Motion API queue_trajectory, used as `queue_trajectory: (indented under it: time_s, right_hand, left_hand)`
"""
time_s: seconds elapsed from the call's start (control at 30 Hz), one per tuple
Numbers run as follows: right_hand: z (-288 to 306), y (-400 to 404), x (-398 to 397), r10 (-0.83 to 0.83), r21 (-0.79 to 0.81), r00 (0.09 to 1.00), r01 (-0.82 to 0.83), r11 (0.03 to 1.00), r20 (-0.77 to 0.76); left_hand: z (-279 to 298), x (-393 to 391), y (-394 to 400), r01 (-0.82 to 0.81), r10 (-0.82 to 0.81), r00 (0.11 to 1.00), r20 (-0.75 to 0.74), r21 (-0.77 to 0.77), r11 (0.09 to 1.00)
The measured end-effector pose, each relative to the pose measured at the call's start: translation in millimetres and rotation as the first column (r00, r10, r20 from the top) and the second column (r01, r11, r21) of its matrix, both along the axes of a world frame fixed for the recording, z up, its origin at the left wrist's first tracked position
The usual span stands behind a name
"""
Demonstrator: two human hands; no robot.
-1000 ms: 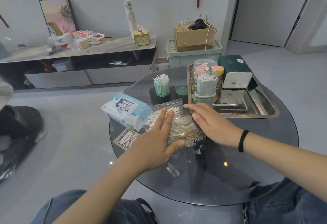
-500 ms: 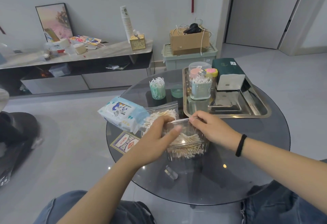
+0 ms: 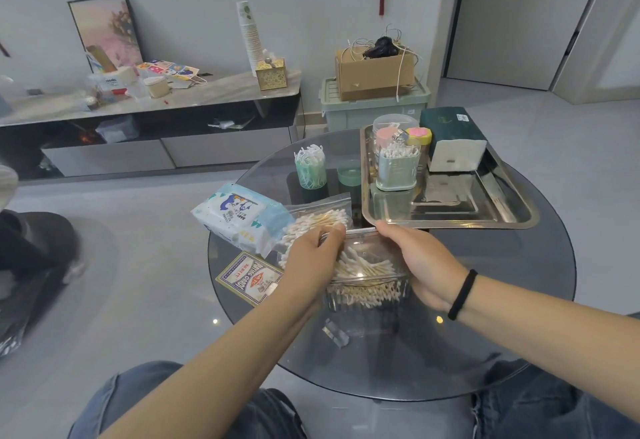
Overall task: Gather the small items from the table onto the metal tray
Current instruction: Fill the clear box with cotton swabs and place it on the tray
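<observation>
left hand (image 3: pixel 313 258) + right hand (image 3: pixel 420 262): both grip clear swab box (image 3: pixel 367 274) | box just before metal tray (image 3: pixel 450 224) rim

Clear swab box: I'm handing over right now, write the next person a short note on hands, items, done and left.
Left hand and right hand both grip the clear swab box by its far corners, just in front of the metal tray.
Done, on the tray: swab jar, green tissue pack, a clear jar behind with pink and yellow items.
Left on the glass table: swab box, bag of swabs, wipes pack, card deck, floss-pick cup, small green cup.
</observation>
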State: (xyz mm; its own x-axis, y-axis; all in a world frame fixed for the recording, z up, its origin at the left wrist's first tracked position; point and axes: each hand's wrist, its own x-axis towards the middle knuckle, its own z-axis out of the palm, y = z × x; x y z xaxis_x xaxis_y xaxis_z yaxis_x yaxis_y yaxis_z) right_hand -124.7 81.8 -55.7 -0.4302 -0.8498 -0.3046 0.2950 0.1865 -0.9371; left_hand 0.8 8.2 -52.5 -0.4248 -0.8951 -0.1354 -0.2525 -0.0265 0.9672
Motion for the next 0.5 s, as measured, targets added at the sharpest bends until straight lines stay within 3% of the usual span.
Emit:
queue_trajectory:
  time_s: [0.2,0.5]
  right_hand:
    - [1.8,-0.1,1.7,-0.055,-0.018,0.998,0.055,0.998,-0.006]
    - [5.7,5.1,-1.4,0.051,0.008,0.998,-0.050,0.999,-0.028]
  left_hand:
    - [-2.6,-1.8,0.8,0.006,-0.004,0.993,-0.118,0.014,1.000]
    - [-0.9,3.8,3.5,0.035,-0.036,0.998,-0.056,-0.030,0.999]
